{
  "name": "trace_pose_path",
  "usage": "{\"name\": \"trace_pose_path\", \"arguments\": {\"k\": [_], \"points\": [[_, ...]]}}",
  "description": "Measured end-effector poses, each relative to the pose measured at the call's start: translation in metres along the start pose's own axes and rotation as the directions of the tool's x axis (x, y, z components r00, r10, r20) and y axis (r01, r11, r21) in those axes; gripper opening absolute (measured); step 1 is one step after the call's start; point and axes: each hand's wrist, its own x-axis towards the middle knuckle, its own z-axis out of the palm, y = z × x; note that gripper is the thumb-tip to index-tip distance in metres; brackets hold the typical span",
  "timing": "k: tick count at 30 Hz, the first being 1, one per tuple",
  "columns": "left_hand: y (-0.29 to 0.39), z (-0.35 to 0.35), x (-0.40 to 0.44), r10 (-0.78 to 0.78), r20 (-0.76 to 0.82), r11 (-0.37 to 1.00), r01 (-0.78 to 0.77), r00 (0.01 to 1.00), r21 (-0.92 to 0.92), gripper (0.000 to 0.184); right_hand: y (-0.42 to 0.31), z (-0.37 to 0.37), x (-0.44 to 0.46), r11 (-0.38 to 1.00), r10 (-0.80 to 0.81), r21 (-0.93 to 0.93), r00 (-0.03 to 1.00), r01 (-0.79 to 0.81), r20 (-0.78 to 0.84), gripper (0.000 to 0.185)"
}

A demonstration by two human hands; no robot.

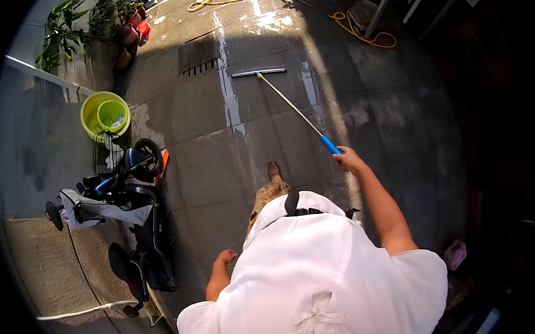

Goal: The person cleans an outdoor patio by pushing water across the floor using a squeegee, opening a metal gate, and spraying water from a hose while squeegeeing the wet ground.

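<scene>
My right hand point(349, 159) is closed around the blue grip of a long-handled floor squeegee point(291, 105). Its pale pole slants up and left to a wide squeegee head point(268, 71), which rests on the wet grey tiled floor point(207, 163). To the left of the head lies a slotted drain cover point(199, 56). At my left side hangs my left hand point(226, 256), small in view, with loose fingers and nothing visible in it. One foot point(274, 171) shows ahead of my body on the tiles.
Along the left stand an electric scooter point(142, 232) and a yellow-green bucket point(88, 118) with a smaller green bucket point(112, 114) inside. Potted plants point(127, 36) line the far left wall. A yellow hose point(345, 26) trails across the far floor. Deep shadow covers the right.
</scene>
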Motion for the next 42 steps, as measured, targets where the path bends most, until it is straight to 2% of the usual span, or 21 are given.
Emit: {"name": "trace_pose_path", "arguments": {"k": [1, 3, 6, 9, 10, 12, 14, 15, 16, 18, 20, 21, 27, 29, 32, 33, 35, 36, 38, 40, 42], "points": [[0.012, -0.04, 0.017, 0.014, 0.067, 0.998, -0.009, 0.998, -0.068, 0.047, -0.017, 0.006, 0.02, 0.999, -0.042, 0.024, 0.999, 0.043, -0.005, 0.046], [0.051, -0.146, 0.019, -0.034, 0.016, 0.985, 0.036, 0.999, -0.166, 0.047, -0.044, 0.022, 0.041, 0.991, -0.124, 0.057, 0.992, 0.124, -0.017, 0.047], [0.142, -0.303, 0.061, 0.088, -0.296, 0.996, -0.08, 0.951, 0.038, 0.042, -0.102, 0.044, 0.072, 0.975, -0.204, 0.075, 0.978, 0.207, -0.042, 0.052], [0.245, -0.457, 0.099, 0.22, -0.445, 0.975, -0.182, 0.868, 0.127, 0.039, -0.142, 0.05, 0.107, 0.949, -0.305, -0.122, 0.942, 0.289, -0.142, 0.053], [0.273, -0.497, 0.119, 0.317, -0.511, 0.947, -0.295, 0.799, 0.126, 0.038, -0.15, 0.05, 0.12, 0.933, -0.34, -0.186, 0.925, 0.309, -0.17, 0.053], [0.34, -0.573, 0.144, 0.392, -0.558, 0.913, -0.384, 0.731, 0.138, 0.036, -0.188, 0.044, 0.138, 0.93, -0.338, -0.215, 0.923, 0.297, -0.186, 0.052], [0.393, -0.622, 0.17, 0.448, -0.586, 0.862, -0.499, 0.675, 0.086, 0.034, -0.221, 0.039, 0.16, 0.912, -0.373, -0.258, 0.907, 0.32, -0.193, 0.051], [0.421, -0.644, 0.175, 0.471, -0.584, 0.836, -0.546, 0.661, 0.057, 0.034, -0.233, 0.035, 0.181, 0.871, -0.459, -0.292, 0.866, 0.395, -0.197, 0.049], [0.443, -0.662, 0.18, 0.489, -0.585, 0.808, -0.589, 0.647, 0.025, 0.034, -0.249, 0.032, 0.197, 0.882, -0.435, -0.291, 0.878, 0.371, -0.2, 0.048], [0.477, -0.691, 0.195, 0.514, -0.514, 0.818, -0.572, 0.686, 0.054, 0.035, -0.3, 0.025, 0.24, 0.891, -0.409, -0.3, 0.889, 0.34, -0.205, 0.046], [0.471, -0.708, 0.209, 0.542, -0.379, 0.836, -0.528, 0.75, 0.152, 0.035, -0.363, 0.026, 0.271, 0.866, -0.447, -0.346, 0.868, 0.36, -0.214, 0.044], [0.465, -0.718, 0.215, 0.491, -0.302, 0.871, -0.457, 0.817, 0.177, 0.035, -0.39, 0.026, 0.294, 0.863, -0.459, -0.341, 0.862, 0.374, -0.217, 0.043], [0.382, -0.768, 0.285, 0.173, -0.325, 0.982, -0.188, 0.93, -0.015, 0.039, -0.553, 0.036, 0.419, 0.818, -0.554, -0.35, 0.787, 0.456, -0.271, 0.04], [0.358, -0.794, 0.304, 0.072, -0.241, 0.996, -0.083, 0.968, -0.035, 0.04, -0.596, 0.041, 0.466, 0.835, -0.532, -0.33, 0.8, 0.441, -0.277, 0.039], [0.334, -0.854, 0.358, -0.041, -0.021, 0.978, 0.035, 0.999, -0.207, 0.041, -0.657, 0.049, 0.527, 0.852, -0.503, -0.301, 0.829, 0.428, -0.244, 0.037], [0.341, -0.885, 0.369, 0.007, -0.092, 0.981, -0.025, 0.996, -0.193, 0.041, -0.675, 0.056, 0.546, 0.81, -0.572, -0.333, 0.775, 0.482, -0.269, 0.035], [0.362, -0.95, 0.4, 0.028, -0.162, 0.998, -0.038, 0.986, -0.059, 0.042, -0.705, 0.067, 0.569, 0.797, -0.565, -0.419, 0.782, 0.434, -0.263, 0.034], [0.394, -0.994, 0.417, 0.05, -0.205, 0.999, -0.05, 0.977, 0.005, 0.042, -0.73, 0.069, 0.583, 0.781, -0.572, -0.464, 0.778, 0.418, -0.262, 0.034], [0.462, -1.073, 0.43, 0.183, -0.334, 0.983, -0.18, 0.925, 0.04, 0.042, -0.763, 0.075, 0.601, 0.793, -0.564, -0.443, 0.78, 0.419, -0.272, 0.034], [0.545, -1.154, 0.445, 0.248, -0.341, 0.968, -0.216, 0.907, 0.13, 0.041, -0.802, 0.079, 0.626, 0.801, -0.565, -0.418, 0.771, 0.428, -0.295, 0.034], [0.626, -1.216, 0.462, 0.394, -0.413, 0.917, -0.383, 0.821, 0.114, 0.039, -0.831, 0.079, 0.652, 0.8, -0.575, -0.394, 0.765, 0.452, -0.291, 0.034]]}}
